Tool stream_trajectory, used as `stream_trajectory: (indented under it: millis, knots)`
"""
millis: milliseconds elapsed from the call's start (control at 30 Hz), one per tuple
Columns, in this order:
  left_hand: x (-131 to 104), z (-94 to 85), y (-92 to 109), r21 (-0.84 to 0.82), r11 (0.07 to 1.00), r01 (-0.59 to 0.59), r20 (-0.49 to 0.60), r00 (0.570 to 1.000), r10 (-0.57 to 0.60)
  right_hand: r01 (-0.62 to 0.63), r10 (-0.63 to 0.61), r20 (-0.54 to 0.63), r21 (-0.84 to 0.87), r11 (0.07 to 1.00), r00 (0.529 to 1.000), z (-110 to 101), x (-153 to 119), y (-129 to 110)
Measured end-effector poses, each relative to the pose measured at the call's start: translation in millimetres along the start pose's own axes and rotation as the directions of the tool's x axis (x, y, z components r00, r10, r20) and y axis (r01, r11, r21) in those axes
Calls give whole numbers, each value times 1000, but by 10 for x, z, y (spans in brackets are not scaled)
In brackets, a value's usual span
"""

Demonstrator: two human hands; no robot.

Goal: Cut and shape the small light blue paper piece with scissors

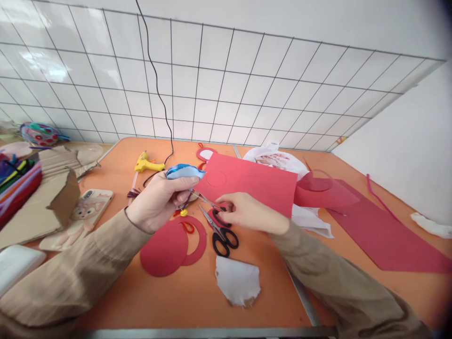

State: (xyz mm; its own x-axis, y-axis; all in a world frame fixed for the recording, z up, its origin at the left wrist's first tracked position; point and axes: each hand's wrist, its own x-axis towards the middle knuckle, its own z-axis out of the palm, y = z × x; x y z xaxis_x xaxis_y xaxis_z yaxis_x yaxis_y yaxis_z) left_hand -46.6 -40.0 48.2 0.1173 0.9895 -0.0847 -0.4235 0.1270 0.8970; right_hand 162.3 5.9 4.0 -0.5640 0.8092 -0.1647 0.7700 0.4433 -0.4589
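Orange surface (176, 301) looks crowded. I see left fingers (181, 196) pinching blue-and-white piece (181, 173), right fingers (229, 198) gripping scissors (208, 201); points close, so slip might nick skin.

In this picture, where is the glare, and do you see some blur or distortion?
Head view: bright glare on the wall tiles at upper left; upper right corner dark; right sleeve seems stretched toward the edge, as from a wide lens; right hand looks slightly soft.
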Motion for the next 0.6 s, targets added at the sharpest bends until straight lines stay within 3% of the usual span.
stream_trajectory:
  millis: [67, 133, 267, 400, 600]
  knots:
    - [6, -4, -2, 2, 1000, -3, -2, 1000, 3, 81, -87, 9, 275, 958, 996, -134, -17, 76]
    - [13, -5, -29, 13, 1000, 7, -1, 1000, -7, 132, -144, -18, 520, 844, 989, -230, -35, 131]
    - [30, 1, -136, 14, 1000, 24, 55, 998, -25, 147, -275, -29, 897, 417, 961, -220, -52, 135]
    - [53, 0, -217, -2, 999, 35, 101, 994, -35, 57, -322, -5, 987, 151, 947, -74, 2, 89]
    - [64, -10, -227, 26, 999, -25, 118, 993, 22, 135, -267, -151, 988, -77, 952, 25, 79, 84]
